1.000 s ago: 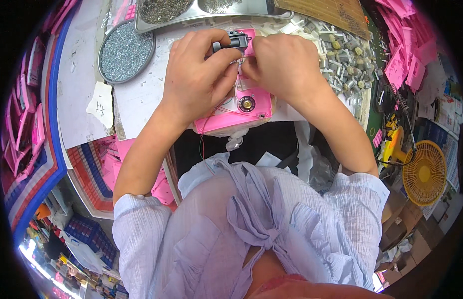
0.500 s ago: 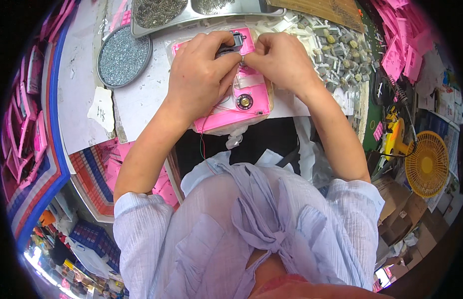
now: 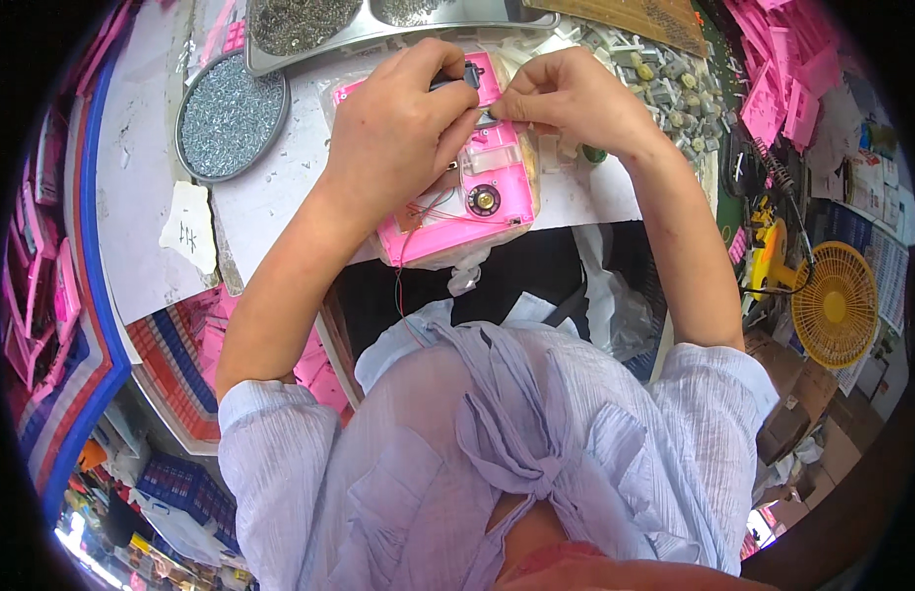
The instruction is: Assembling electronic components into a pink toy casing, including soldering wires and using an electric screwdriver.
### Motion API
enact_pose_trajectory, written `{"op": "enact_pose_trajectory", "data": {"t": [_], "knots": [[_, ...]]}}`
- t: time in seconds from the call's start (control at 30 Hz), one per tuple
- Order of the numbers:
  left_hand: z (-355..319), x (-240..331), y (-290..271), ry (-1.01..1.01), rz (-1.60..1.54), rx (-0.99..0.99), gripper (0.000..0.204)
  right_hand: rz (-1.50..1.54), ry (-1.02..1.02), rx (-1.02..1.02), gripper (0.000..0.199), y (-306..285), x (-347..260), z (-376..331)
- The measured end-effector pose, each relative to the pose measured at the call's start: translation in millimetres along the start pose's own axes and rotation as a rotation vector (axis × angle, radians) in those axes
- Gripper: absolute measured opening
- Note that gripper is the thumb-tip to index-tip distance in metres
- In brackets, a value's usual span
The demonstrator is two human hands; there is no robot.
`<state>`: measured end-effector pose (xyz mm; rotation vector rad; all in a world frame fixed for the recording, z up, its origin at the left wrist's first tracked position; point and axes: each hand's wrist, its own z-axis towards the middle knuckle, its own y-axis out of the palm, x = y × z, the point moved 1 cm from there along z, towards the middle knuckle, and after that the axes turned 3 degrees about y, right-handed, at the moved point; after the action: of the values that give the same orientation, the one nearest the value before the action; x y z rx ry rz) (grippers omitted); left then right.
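Observation:
A pink plastic casing lies open side up on a clear plastic bag at the table's front edge. Fitted in it is a small round speaker with thin red and green wires. My left hand rests over the casing's left half, fingers curled, thumb and forefinger closed beside a dark block. From the right, my right hand pinches at a small silvery part near the left thumb. Fingers hide most of that part, and what the left fingertips grip is hidden.
A round dish of small silvery screws stands to the left, and a metal tray of tiny parts at the back. Loose grey-white parts pile at the right. Pink plastic pieces heap beyond, above a yellow fan.
My right hand has shifted slightly right and turned, its fingers more stretched toward the silvery part. My left hand stays over the casing. The whole view has shifted a little.

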<state>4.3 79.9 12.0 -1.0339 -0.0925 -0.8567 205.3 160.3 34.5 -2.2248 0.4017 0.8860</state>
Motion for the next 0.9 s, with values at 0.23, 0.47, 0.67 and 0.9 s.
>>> {"op": "enact_pose_trajectory", "data": {"t": [0.23, 0.47, 0.67, 0.9], "knots": [[20, -1, 3, -0.026, -0.026, -0.097, 0.016, 0.001, -0.046, 0.068, 0.024, 4, 13, 5], [35, -2, -1, -0.082, -0.011, -0.276, 0.018, -0.064, -0.185, 0.307, 0.032, -59, 33, -14], [54, -7, -4, -0.092, -0.059, -0.413, 0.032, -1.205, 0.721, 0.530, 0.045, -311, 183, -20], [54, -18, -3, -0.080, 0.010, -0.465, 0.030, -1.224, 0.729, 0.540, 0.040, -363, 280, -2]]}}
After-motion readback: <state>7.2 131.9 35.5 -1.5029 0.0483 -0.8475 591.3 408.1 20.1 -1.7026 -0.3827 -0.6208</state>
